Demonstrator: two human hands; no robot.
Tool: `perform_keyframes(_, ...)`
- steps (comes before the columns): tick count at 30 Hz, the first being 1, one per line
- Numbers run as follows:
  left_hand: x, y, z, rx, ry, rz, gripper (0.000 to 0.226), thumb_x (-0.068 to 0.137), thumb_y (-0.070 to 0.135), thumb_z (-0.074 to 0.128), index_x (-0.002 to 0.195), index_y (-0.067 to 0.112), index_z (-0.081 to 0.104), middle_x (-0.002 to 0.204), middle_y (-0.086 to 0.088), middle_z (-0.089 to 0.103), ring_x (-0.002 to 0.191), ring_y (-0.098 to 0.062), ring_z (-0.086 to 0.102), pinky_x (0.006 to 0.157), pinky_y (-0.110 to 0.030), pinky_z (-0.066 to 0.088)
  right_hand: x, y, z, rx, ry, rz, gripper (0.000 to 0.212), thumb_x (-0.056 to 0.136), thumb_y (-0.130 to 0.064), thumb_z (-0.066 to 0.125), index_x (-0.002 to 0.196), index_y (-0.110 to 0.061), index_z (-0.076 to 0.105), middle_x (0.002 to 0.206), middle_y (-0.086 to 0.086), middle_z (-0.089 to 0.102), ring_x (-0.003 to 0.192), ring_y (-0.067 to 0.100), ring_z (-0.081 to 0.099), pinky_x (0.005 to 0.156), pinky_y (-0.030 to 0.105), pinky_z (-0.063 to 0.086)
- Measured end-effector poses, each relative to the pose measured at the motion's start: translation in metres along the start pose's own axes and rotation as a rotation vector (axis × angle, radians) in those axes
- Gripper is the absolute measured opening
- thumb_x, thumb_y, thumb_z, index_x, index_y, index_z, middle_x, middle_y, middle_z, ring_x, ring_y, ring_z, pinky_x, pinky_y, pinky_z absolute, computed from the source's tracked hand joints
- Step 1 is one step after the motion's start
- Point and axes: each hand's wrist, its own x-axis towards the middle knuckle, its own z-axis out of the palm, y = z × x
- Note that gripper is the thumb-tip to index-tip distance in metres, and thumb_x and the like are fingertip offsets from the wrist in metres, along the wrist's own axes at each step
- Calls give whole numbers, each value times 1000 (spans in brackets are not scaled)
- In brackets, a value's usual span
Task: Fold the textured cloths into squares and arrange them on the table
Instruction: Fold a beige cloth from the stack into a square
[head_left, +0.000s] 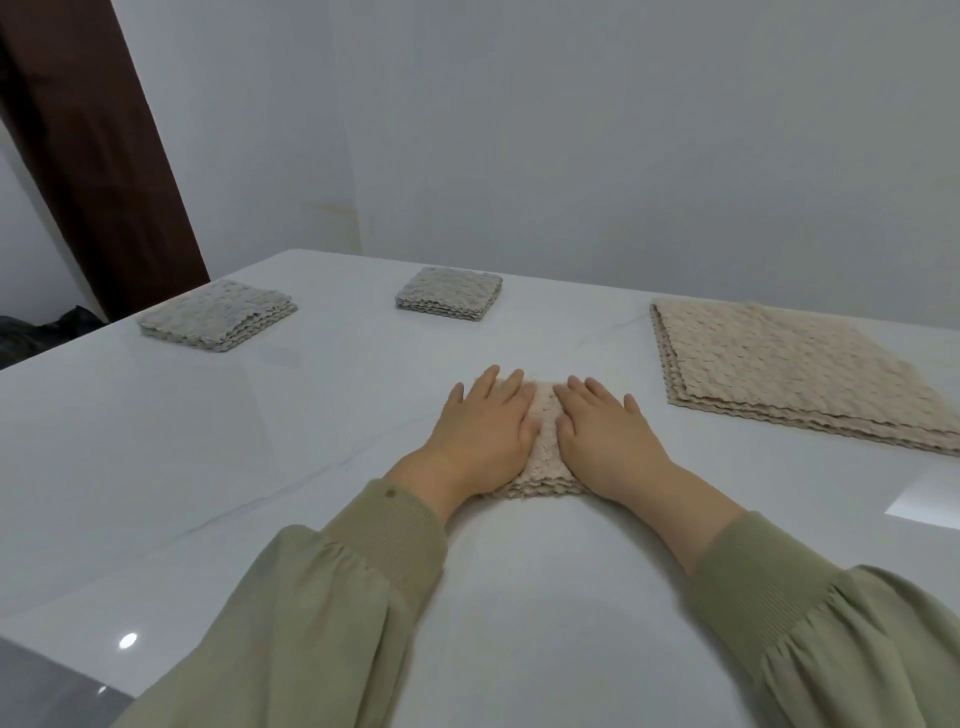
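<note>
The cloth (545, 431) being worked on is beige and bumpy. It is folded into a small, thick square and lies on the white counter (208, 467) directly in front of the person. The left hand (483, 431) and the right hand (605, 436) both lie flat on it, side by side. Their fingers are straight and press down, gripping nothing, and a strip of cloth shows between them.

The cloth looks soft, light and springy, so the layers will probably puff up once the pressure comes off. The counter is glossy, so the square should slide easily. The best hold seems to be a pinch through all the wavy-edged layers at one side, or a lift from both sides at once.

By count, one beige square lies under the two hands. There are two grey ones, already folded: a grey square (449, 293) beyond the cloth and another grey square (218, 314) farther off to its left. To the cloth's right lies one stack of unfolded beige cloths (789, 364). It is several layers deep, but the exact number is unclear.
</note>
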Motion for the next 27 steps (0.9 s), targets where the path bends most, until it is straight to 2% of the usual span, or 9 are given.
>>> perform_keyframes(2, 2, -2, 2, -4, -118, -29, 52, 102, 38, 16, 151, 24, 6, 159, 8, -2, 146, -14, -7, 118, -46, 2, 1, 1, -1, -13, -43, 16, 51, 100, -29, 18, 150, -18, 14, 159, -2, 8, 146, 16, 4, 116, 46, 4)
perform_keyframes(6, 2, -4, 3, -39, -82, -19, 52, 102, 39, 18, 151, 25, 7, 159, 9, 0, 146, -13, -6, 118, -47, 3, 2, 3, -1, 34, -16, 31, 50, 100, -30, 22, 149, -20, 20, 159, -1, 11, 146, 18, 6, 116, 46, 4)
perform_keyframes(8, 1, -6, 1, -52, -59, -3, 52, 101, 40, 20, 151, 26, 10, 159, 9, 3, 146, -13, -4, 118, -47, 3, 1, 5, -4, 248, 107, 38, 44, 99, -23, 30, 142, -16, 38, 154, 4, 27, 143, 18, 19, 116, 35, 11)
perform_keyframes(10, 0, -9, 0, -53, -67, 2, 52, 101, 41, 22, 151, 28, 11, 159, 8, 3, 146, -14, -4, 117, -48, 3, 0, 11, -10, 440, 217, 62, 38, 98, -14, 35, 131, -10, 53, 142, 6, 46, 134, 16, 35, 102, 14, 20)
perform_keyframes(12, -1, -11, -4, -42, -41, 16, 51, 101, 41, 25, 150, 29, 16, 159, 6, 5, 146, -16, -4, 117, -49, 3, 2, 17, -15, 499, 236, 86, 36, 97, -11, 36, 127, -9, 56, 135, 5, 52, 127, 16, 42, 90, 9, 23)
perform_keyframes(17, -6, 6, -10, 0, 130, 140, 46, 97, 43, 34, 139, 26, 41, 153, 4, 26, 144, -16, 10, 117, -47, 7, 9, 22, -13, 439, 193, 39, 39, 95, -9, 38, 132, -9, 51, 139, 7, 49, 132, 17, 39, 105, 21, 26)
perform_keyframes(21, -8, 12, -6, 21, 53, 246, 56, 83, 60, 48, 127, 26, 51, 141, 7, 41, 134, -15, 27, 112, -43, 19, 10, 21, -12, 396, 152, 51, 41, 90, -11, 46, 130, -10, 52, 133, 7, 53, 124, 20, 46, 103, 25, 31)
perform_keyframes(24, -11, 4, -11, 5, 18, 220, 47, 85, 55, 53, 123, 29, 53, 142, 12, 41, 135, -12, 23, 113, -45, 14, 10, 17, -10, 329, 148, 79, 41, 89, -15, 47, 130, -13, 51, 131, 10, 52, 122, 24, 46, 105, 35, 33)
perform_keyframes(27, -17, -4, -20, -68, 12, 168, 33, 93, 46, 41, 109, 26, 63, 133, 15, 52, 137, -11, 22, 114, -52, 3, 8, 8, -9, 330, 164, 110, 40, 89, -17, 46, 129, -14, 50, 127, 11, 51, 118, 25, 46, 103, 37, 35)
